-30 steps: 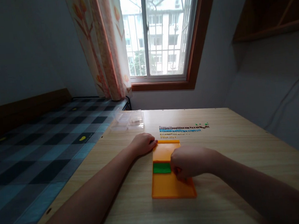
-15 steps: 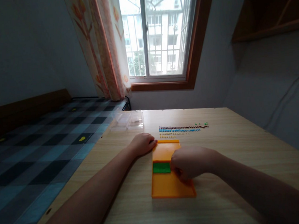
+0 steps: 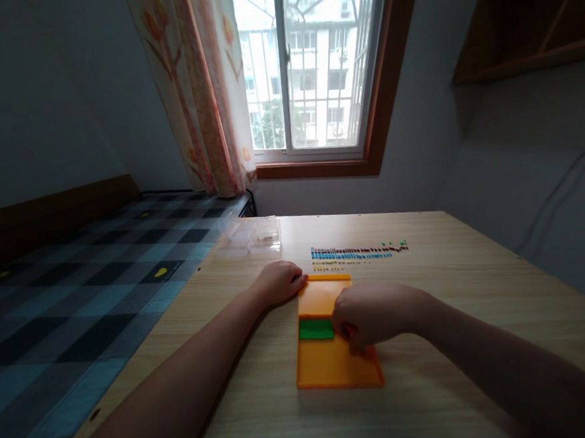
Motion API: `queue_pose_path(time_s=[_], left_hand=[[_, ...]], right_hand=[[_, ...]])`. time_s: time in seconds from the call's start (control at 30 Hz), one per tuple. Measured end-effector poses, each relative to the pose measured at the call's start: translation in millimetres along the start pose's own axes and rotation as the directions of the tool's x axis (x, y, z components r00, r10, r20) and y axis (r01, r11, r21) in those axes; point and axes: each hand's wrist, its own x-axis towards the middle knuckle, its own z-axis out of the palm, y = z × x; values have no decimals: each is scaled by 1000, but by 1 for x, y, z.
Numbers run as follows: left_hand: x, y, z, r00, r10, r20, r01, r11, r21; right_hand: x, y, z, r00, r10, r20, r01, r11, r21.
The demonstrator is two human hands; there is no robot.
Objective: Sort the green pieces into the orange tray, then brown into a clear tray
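Note:
A shallow orange tray [image 3: 328,370] lies lengthwise on the table, with a green ribbed strip [image 3: 315,329] set across its middle. At the tray's far left corner is my left hand [image 3: 279,283], its fingers curled and gripping the edge. My right hand [image 3: 364,313] is over the tray's right side, beside the right end of the green strip. Its fingers are bent and pressed together, pointing down; anything between them is hidden. The hand covers part of the tray's right rim.
Beyond the tray, rows of tiny blue, dark and yellow pieces [image 3: 350,255] lie on the wooden table [image 3: 457,274], with a few green bits [image 3: 402,243]. A clear plastic box [image 3: 254,237] stands at the far left. A bed with a checked cover [image 3: 101,279] adjoins the left edge.
My right hand has shifted very slightly, its fingers lifting and tilting a little over the tray. My left hand and the tray stay in place.

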Motion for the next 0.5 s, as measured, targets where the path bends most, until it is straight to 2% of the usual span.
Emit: queue_pose_path(time_s=[0.27,0.5], left_hand=[[1,-1,1,1000,-1,4,1,1000,14],[0,0,-1,1000,-7,5,7,1000,10]], right_hand=[[2,-4,2,999,5,39,-5,1000,1],[0,-15,-2,996,61,59,-58,997,-46]])
